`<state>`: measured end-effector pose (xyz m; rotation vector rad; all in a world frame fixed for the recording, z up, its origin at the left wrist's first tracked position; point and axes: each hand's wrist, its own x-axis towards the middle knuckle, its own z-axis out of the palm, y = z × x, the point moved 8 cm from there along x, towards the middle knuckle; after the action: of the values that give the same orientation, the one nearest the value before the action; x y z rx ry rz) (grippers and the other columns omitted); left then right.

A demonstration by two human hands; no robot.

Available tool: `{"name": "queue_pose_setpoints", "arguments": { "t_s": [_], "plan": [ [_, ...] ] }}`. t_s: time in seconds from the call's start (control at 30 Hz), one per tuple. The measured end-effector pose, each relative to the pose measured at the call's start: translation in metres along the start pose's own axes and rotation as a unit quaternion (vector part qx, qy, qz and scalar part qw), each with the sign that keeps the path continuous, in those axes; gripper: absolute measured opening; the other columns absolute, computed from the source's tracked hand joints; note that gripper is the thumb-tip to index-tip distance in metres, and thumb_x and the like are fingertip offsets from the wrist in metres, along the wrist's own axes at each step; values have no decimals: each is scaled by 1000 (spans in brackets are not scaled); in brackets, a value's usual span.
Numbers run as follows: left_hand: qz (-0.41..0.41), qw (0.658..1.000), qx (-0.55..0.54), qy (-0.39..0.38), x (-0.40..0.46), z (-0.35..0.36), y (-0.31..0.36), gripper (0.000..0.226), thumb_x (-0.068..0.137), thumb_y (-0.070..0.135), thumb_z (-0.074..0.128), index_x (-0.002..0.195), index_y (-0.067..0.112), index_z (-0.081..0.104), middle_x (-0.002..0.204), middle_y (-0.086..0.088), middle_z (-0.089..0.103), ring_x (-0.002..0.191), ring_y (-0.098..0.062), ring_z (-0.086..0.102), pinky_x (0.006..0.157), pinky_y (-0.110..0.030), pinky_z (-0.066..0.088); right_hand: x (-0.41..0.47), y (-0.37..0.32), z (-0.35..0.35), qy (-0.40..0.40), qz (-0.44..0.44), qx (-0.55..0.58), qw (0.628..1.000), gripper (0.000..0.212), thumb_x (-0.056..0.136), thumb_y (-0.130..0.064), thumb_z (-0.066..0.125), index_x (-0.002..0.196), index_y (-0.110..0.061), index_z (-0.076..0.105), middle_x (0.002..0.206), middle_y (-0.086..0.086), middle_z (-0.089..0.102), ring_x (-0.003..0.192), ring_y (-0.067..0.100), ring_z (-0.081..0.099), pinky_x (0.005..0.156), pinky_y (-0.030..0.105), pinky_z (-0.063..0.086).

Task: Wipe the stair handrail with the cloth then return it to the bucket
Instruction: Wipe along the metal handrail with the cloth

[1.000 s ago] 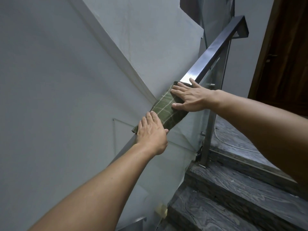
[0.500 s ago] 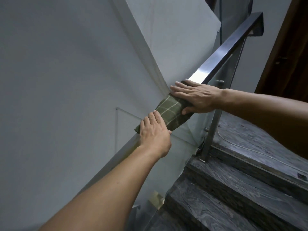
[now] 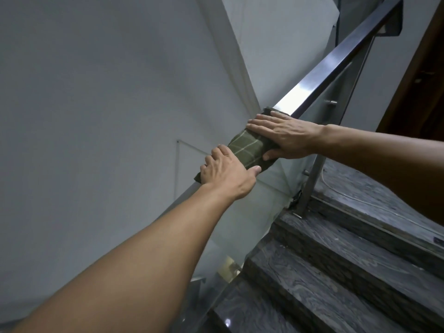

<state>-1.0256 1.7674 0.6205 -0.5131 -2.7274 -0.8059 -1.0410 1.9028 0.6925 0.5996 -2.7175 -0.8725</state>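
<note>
A dark square metal handrail (image 3: pixel 329 66) climbs from the centre to the upper right. A green checked cloth (image 3: pixel 247 148) is draped over the rail. My left hand (image 3: pixel 225 174) grips the cloth's lower end around the rail. My right hand (image 3: pixel 286 137) lies across the cloth's upper end, fingers spread over the top and thumb under the near side. The rail under the cloth is hidden. No bucket is in view.
A glass panel (image 3: pixel 271 188) hangs under the rail, held by a metal post (image 3: pixel 312 179). Dark stone stairs (image 3: pixel 348 260) rise at the right. A pale wall (image 3: pixel 96 116) fills the left, and a brown door (image 3: pixel 422 80) stands at the far right.
Both hands have stayed on the cloth, which sits about where it was on the rail. My right thumb has curled under the cloth. The camera has shifted, so the rail sits further right.
</note>
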Motion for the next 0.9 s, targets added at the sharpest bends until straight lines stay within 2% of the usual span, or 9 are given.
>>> {"name": "queue_pose_setpoints", "arguments": {
  "t_s": [0.13, 0.23, 0.33, 0.53, 0.7, 0.9],
  "plan": [
    [32, 999, 29, 7, -4, 9, -11, 92, 88, 58, 44, 148, -1, 6, 155, -23, 18, 145, -36, 17, 118, -46, 15, -1, -19, -4, 10, -13, 3, 1000, 85, 87, -57, 50, 152, -14, 16, 159, 11, 24, 148, 28, 15, 119, 42, 4],
    [40, 997, 42, 48, -17, 10, -23, 89, 87, 57, 48, 145, -2, 15, 148, -22, 32, 136, -35, 33, 113, -44, 26, -1, -33, -4, 19, -14, 4, 1000, 85, 87, -57, 51, 152, -15, 17, 158, 11, 26, 147, 29, 18, 119, 43, 6],
    [35, 994, 62, 82, -41, 9, -41, 87, 87, 55, 50, 143, -4, 19, 144, -21, 37, 131, -34, 39, 110, -43, 31, -2, -53, -2, 32, -15, 8, 999, 86, 85, -64, 47, 152, -17, 18, 158, 11, 27, 147, 29, 20, 119, 45, 9],
    [28, 989, 112, 96, -89, 12, -83, 84, 91, 47, 51, 144, -6, 13, 150, -26, 28, 139, -38, 29, 116, -44, 26, -5, -109, -2, 76, 0, 56, 996, 96, 76, -82, 30, 150, -22, 24, 155, 9, 33, 145, 29, 27, 118, 48, 12],
    [21, 991, 109, 75, -125, 11, -124, 83, 92, 46, 49, 146, -4, 10, 153, -25, 23, 143, -37, 22, 119, -44, 21, -5, -164, -7, 91, -4, 55, 994, 89, 79, -74, 40, 150, -21, 26, 154, 8, 35, 144, 28, 28, 119, 50, 12],
    [-1, 993, 99, 63, -175, 7, -175, 83, 91, 45, 52, 147, 0, 10, 153, -23, 24, 143, -35, 24, 119, -43, 23, -1, -230, -10, 82, -22, 63, 994, 83, 83, -68, 46, 151, -24, 24, 155, 4, 34, 145, 25, 25, 119, 48, 11]
  ]
}}
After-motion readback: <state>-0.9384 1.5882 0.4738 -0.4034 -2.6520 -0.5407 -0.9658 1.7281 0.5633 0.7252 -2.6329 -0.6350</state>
